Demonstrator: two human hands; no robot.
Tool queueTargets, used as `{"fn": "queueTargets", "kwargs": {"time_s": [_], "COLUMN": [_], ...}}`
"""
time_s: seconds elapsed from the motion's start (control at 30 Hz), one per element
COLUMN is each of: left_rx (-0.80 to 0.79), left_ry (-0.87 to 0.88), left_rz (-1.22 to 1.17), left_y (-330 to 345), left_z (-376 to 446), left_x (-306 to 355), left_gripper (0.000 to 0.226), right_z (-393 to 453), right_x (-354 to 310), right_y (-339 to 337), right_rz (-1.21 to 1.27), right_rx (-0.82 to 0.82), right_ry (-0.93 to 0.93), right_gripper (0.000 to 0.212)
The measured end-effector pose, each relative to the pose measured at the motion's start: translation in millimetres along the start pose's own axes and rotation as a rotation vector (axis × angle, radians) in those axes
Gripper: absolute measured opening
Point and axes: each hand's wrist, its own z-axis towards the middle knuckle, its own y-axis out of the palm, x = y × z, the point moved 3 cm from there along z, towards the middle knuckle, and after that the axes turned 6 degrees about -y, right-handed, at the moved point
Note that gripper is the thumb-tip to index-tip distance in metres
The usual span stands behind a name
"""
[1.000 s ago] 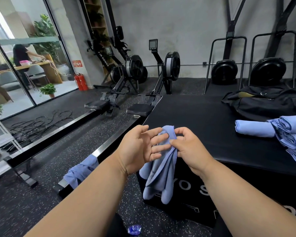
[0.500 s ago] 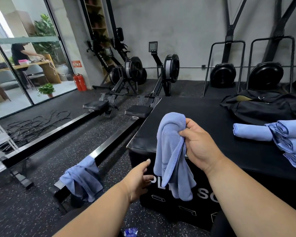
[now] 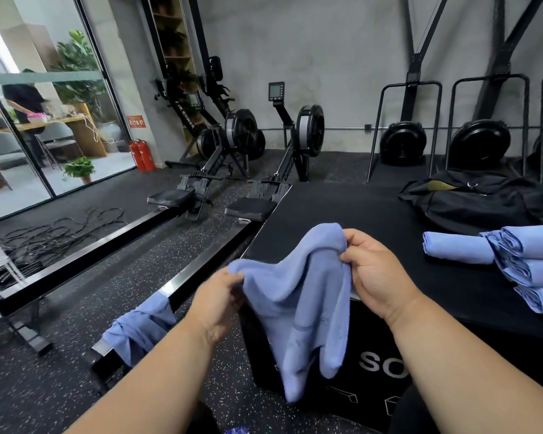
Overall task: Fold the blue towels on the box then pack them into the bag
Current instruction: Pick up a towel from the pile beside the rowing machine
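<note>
The big black box [image 3: 389, 233] fills the right side, with a black bag [image 3: 483, 202] lying on its far part. Near the bag sit folded blue towels [image 3: 533, 270], stacked, and one rolled towel [image 3: 455, 252] just beside them. Another blue cloth [image 3: 138, 327] hangs over a rowing machine rail [image 3: 201, 270] on the left. Both arms reach forward, held up in front of the box. The right hand [image 3: 376, 274] pinches the top edge of a blue towel [image 3: 301, 308]. The left hand [image 3: 217, 299] pinches its other edge, lower down. The towel hangs loose between them.

Blue towel [image 3: 298, 308] between both hands
</note>
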Motion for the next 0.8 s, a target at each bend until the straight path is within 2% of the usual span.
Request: {"fn": "queueTargets", "kwargs": {"time_s": [0.07, 0.13, 0.23, 0.4, 0.47, 0.57, 0.63, 0.67, 0.73, 0.8], "left_rx": [-0.040, -0.044, -0.004, -0.018, -0.023, 0.011, 0.026, 0.007, -0.071, -0.148], "left_ry": [0.091, 0.119, 0.109, 0.068, 0.070, 0.102, 0.141, 0.182, 0.263, 0.262], "left_rz": [-0.058, -0.103, -0.071, 0.011, 0.066, 0.204, 0.237, 0.197, 0.056, 0.005], "left_y": [-7.2, -12.7, -8.6, 15.8, 19.7, 24.4, 28.7, 30.6, 31.2, 28.4], "left_z": [-2.2, -3.1, -5.4, -16.9, -15.4, -12.3, -14.9, -17.5, -22.3, -32.4], "left_x": [26.0, 44.8, 54.0, 50.3, 53.1, 61.9, 75.0, 85.3, 109.7, 123.1], "left_gripper": [0.012, 0.014, 0.036, 0.028, 0.027, 0.032, 0.034, 0.034, 0.037, 0.026], "right_z": [-0.6, -2.2, -3.1, -6.2, -10.5, -13.9, -8.4, -3.4, 0.9, 4.6], "right_x": [0.0, 0.8, 8.4, 25.8, 33.5, 42.2, 41.2, 36.7, 20.6, 14.3], "right_y": [-4.1, -9.1, -17.1, -25.4, -30.4, -29.7, -31.9, -33.8, -31.3, -25.3], "right_rz": [0.007, 0.003, -0.128, -0.303, -0.291, -0.169, 0.024, 0.143, 0.343, 0.445], "right_rx": [0.019, 0.052, 0.098, 0.119, 0.144, 0.166, 0.166, 0.169, 0.148, 0.091], "right_ry": [-0.007, -0.010, 0.030, 0.115, 0.167, 0.215, 0.124, 0.072, 0.050, 0.117], "right_gripper": [0.043, 0.034, 0.023, 0.018, 0.015, 0.011, 0.027, 0.029, 0.015, 0.036]}}
